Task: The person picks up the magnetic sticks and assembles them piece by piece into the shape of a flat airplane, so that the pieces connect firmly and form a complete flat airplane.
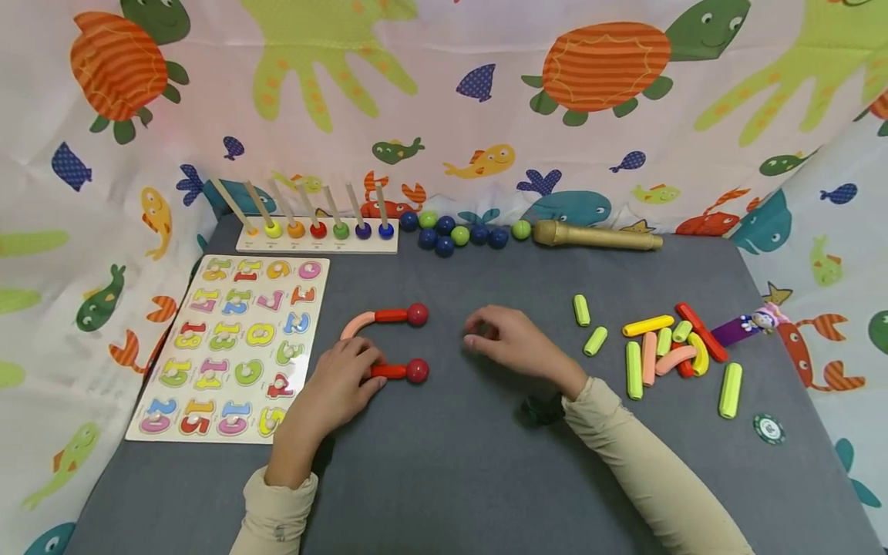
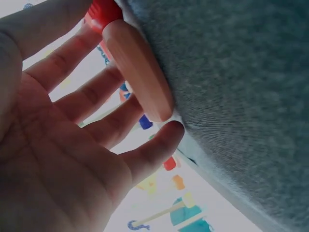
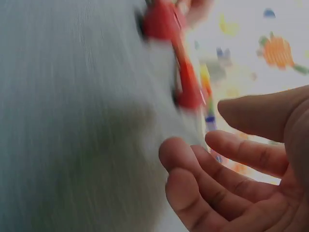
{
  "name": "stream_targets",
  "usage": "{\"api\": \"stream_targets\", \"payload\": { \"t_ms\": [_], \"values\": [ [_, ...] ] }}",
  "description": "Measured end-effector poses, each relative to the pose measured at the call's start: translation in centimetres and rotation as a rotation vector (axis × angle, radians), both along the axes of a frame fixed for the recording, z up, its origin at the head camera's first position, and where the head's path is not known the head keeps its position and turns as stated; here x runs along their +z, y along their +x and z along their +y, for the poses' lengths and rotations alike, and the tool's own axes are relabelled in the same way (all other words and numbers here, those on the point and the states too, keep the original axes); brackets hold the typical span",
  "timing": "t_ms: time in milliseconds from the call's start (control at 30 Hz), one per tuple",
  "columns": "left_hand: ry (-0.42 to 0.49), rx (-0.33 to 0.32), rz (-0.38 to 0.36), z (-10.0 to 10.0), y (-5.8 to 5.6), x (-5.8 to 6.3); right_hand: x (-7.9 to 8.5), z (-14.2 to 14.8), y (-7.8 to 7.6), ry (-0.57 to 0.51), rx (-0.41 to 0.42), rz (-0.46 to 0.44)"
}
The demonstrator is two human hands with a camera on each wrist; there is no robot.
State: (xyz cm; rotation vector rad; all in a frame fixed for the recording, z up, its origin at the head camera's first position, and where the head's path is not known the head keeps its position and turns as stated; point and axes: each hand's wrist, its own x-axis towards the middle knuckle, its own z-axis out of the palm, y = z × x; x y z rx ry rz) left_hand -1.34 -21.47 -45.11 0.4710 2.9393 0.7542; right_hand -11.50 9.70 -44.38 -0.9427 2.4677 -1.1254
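My left hand (image 1: 340,381) is at the lower tube of a U-shaped row of pieces, its thumb and index finger pinching a red tube (image 1: 390,371). A salmon curved tube (image 1: 356,325) emerges from behind that hand; a salmon tube (image 2: 137,72) also lies against its fingers in the left wrist view. Above, another red tube (image 1: 391,315) joins the curve. Dark red balls, one upper (image 1: 418,314) and one lower (image 1: 418,371), cap both right ends. My right hand (image 1: 509,339) hovers to their right, fingers loosely curled, holding nothing. The U's left bend is partly hidden.
A number puzzle board (image 1: 236,351) lies left. Behind it stands a peg rack (image 1: 317,240). Blue and green balls (image 1: 445,226) and a gold stick (image 1: 598,235) lie at the back. Coloured tubes (image 1: 634,370), a purple figure piece (image 1: 737,330) and a chip (image 1: 769,428) lie right.
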Motion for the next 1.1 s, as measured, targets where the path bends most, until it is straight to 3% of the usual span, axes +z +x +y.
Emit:
{"api": "stream_targets", "payload": {
  "t_ms": [133,267,433,600,733,867,1100],
  "values": [
    [0.025,-0.001,0.013,0.0,-0.3,0.5,1.0,4.4,-1.8,0.068,-0.162,0.102],
    [0.021,0.046,0.006,0.0,-0.8,1.3,1.8,8.0,-3.4,0.248,-0.323,0.158],
    [0.009,0.091,-0.019,0.4,-2.8,2.9,2.2,10.8,-4.5,0.459,-0.452,0.074],
    [-0.028,0.066,-0.084,1.1,-5.9,4.0,1.7,11.7,-5.1,0.490,-0.439,-0.069],
    [-0.081,0.020,-0.191,1.2,-8.1,3.7,1.3,11.3,-5.5,0.450,-0.427,-0.107],
    [-0.100,-0.028,-0.250,0.9,-9.8,2.7,0.9,9.7,-5.7,0.303,-0.411,-0.144],
    [-0.042,-0.057,-0.301,0.6,-11.6,1.6,0.4,4.6,-5.9,-0.075,-0.425,-0.440]
  ]
}}
